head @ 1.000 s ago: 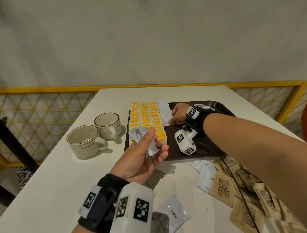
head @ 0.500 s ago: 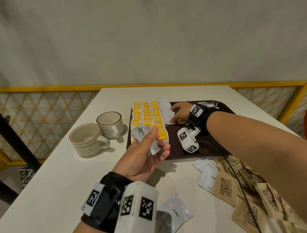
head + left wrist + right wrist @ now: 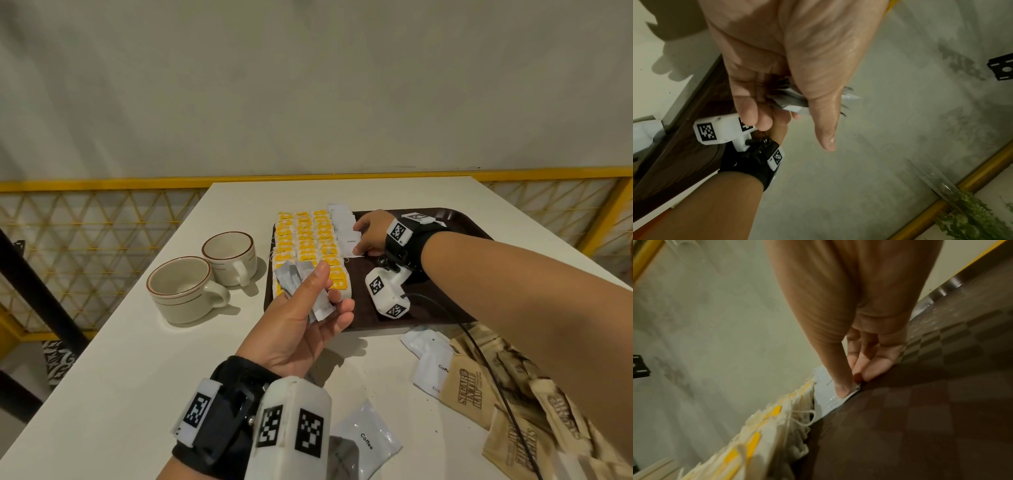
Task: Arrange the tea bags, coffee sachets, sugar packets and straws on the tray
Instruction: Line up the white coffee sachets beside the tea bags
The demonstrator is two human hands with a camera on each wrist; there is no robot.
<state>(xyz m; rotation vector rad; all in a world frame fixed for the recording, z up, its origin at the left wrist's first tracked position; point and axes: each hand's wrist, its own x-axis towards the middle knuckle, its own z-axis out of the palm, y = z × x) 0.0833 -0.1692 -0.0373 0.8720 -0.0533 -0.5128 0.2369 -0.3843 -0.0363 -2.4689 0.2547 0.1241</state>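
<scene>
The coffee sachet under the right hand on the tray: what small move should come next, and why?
Probably let go of it and reach for another. The right hand pinches the coffee sachet at its edge, and it already lies on the tray at the near end of the white row beside the tea bags. The left hand holds more sachets ready.

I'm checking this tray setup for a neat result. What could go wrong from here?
1. The right hand sets a coffee sachet right against the tea bags; a nudge could shift those rows or snag their strings.
2. The left hand holds a loose fan of sachets over the tray; one could slip onto the tea bags.
3. The right wrist's cable crosses the sugar packets and might drag them.
</scene>
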